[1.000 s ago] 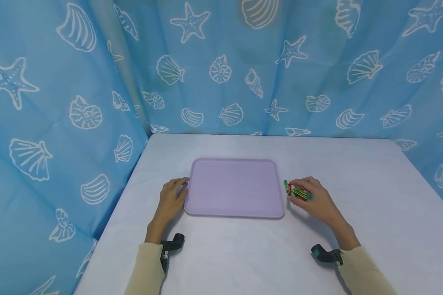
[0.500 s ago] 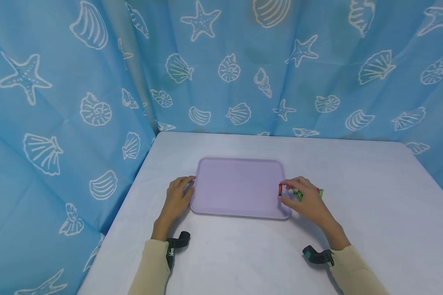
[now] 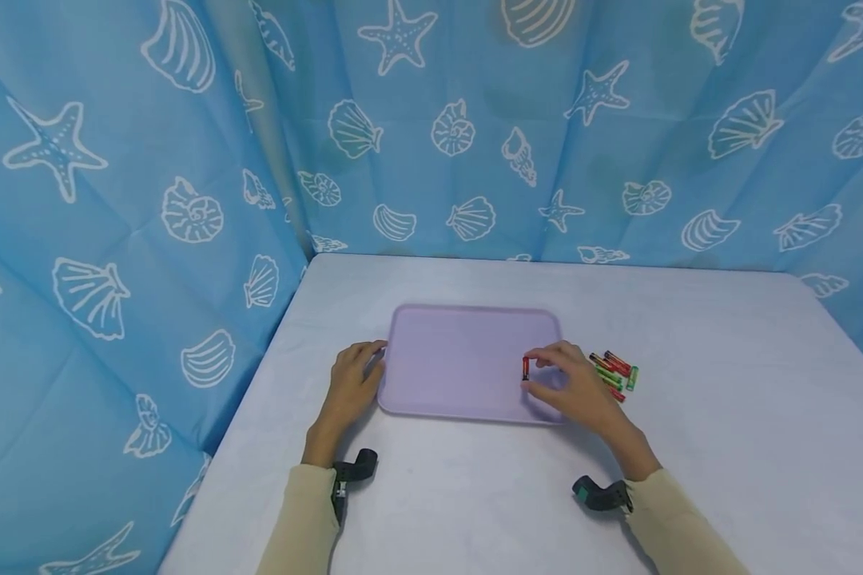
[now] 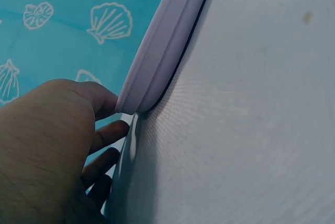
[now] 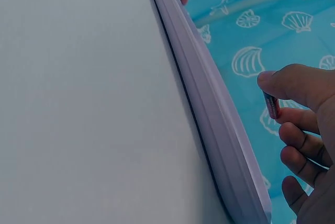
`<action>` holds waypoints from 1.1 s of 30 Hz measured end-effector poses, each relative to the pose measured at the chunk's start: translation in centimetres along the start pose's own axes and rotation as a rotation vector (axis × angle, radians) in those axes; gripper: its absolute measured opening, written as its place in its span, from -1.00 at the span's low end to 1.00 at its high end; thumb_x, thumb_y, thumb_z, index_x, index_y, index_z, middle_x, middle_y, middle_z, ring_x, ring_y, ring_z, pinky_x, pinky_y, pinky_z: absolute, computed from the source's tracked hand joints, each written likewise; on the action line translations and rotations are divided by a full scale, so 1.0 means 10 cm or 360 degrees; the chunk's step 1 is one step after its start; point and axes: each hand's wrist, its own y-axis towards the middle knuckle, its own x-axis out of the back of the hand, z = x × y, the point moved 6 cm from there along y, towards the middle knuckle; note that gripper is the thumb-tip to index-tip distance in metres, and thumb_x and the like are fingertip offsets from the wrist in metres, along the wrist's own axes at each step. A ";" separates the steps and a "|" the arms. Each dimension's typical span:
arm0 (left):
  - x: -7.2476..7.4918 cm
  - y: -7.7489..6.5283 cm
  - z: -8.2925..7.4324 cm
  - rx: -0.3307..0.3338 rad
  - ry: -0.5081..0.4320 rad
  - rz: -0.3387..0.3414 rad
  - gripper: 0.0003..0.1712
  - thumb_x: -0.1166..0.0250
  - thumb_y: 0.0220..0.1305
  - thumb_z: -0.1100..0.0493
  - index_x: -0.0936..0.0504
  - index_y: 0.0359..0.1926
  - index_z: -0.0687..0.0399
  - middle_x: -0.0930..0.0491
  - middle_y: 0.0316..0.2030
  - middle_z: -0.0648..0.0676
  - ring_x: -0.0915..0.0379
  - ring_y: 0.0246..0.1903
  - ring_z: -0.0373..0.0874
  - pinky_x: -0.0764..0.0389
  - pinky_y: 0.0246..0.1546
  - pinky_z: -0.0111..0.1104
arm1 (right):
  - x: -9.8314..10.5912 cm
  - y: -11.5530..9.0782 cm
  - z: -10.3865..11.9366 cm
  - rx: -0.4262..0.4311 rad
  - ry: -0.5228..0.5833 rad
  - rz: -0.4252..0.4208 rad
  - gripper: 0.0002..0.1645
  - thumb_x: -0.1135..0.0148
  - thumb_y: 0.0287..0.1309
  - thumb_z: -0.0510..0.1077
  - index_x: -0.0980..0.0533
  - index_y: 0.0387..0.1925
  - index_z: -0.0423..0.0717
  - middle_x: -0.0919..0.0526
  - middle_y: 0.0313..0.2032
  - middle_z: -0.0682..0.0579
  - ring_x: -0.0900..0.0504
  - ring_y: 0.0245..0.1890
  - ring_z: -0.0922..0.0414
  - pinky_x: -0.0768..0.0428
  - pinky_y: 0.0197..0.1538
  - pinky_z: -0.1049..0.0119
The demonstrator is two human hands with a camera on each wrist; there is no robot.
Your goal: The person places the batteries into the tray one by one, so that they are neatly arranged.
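Over the right part of a lilac tray point(image 3: 467, 363), my right hand point(image 3: 578, 391) pinches a small red battery point(image 3: 526, 368) with a black end between thumb and forefinger. That battery point(image 5: 271, 104) also shows in the right wrist view, above the tray's rim, with the other fingers loosely bent. My left hand point(image 3: 350, 391) rests at the tray's left edge, its fingertips by the rim. In the left wrist view, the thumb of the left hand point(image 4: 57, 135) touches the tray's rim point(image 4: 157, 56) while the other fingers hang loosely below.
Several red and green batteries point(image 3: 614, 373) lie loose on the white table point(image 3: 726, 383), right of the tray. A blue curtain point(image 3: 475, 120) with shell prints hangs behind the table and along its left side. Cameras point(image 3: 600, 493) are strapped to both wrists.
My right hand has carried the red battery leftward from the pile to over the tray, uncovering the other batteries. The view has shifted slightly; my left hand stays at the tray's edge.
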 end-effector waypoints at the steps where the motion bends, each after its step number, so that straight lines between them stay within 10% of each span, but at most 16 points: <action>1: 0.00 0.00 0.00 0.0003 0.0000 0.0003 -0.55 -0.07 0.51 0.10 -0.48 0.35 0.00 -0.41 0.28 0.14 -0.09 0.38 0.10 -0.02 0.41 0.01 | -0.02 0.01 0.01 -0.0002 0.0005 0.0004 -0.49 -0.53 0.06 -0.11 -0.62 0.08 -0.06 -0.57 -0.10 -0.01 -0.45 0.01 0.03 -0.44 0.03 -0.06; 33: 0.01 0.00 0.00 -0.0034 0.0018 -0.0019 -0.56 -0.08 0.51 0.12 -0.49 0.34 0.02 -0.44 0.24 0.13 -0.14 0.35 0.12 -0.03 0.40 0.03 | -0.55 0.42 0.38 0.0120 -0.0011 0.0066 -0.49 -0.52 0.08 -0.10 -0.61 0.08 -0.10 -0.54 -0.11 0.00 -0.40 0.03 0.00 -0.38 0.05 0.01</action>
